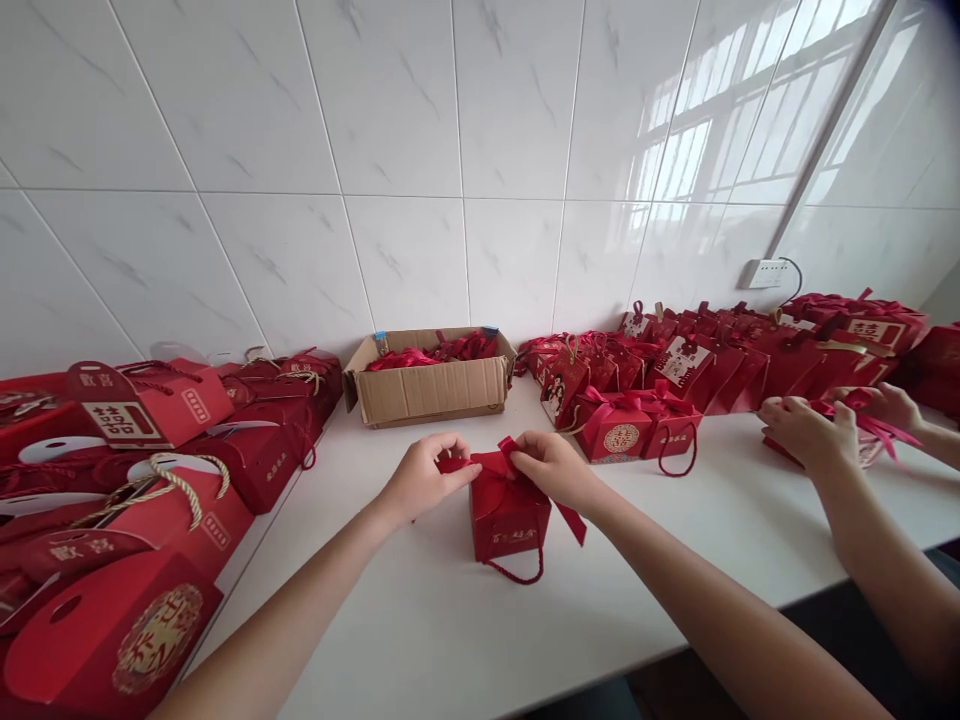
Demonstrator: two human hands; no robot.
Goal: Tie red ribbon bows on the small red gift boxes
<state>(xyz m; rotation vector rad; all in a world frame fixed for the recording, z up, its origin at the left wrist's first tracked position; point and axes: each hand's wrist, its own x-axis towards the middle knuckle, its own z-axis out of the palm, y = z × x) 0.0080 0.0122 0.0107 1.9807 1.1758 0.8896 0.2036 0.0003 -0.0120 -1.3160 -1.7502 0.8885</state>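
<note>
A small red gift box (510, 520) with gold lettering stands on the white table (420, 620), straight in front of me. Its dark red cord handle (525, 578) droops from the near side. Across the top runs a red ribbon (571, 522), one tail hanging down at the right. My left hand (429, 470) pinches the ribbon at the box's left top edge. With thumb and fingers closed, my right hand (551, 462) grips the ribbon at the right of the top. The knot area between them is partly covered by my fingers.
Behind the box is a cardboard carton (431, 392) of red ribbons. Red gift boxes (165, 610) pile up at the left; tied boxes (615, 425) and rows of red bags (720, 365) fill the right back. A co-worker's hands (814, 435) handle another ribboned box at far right.
</note>
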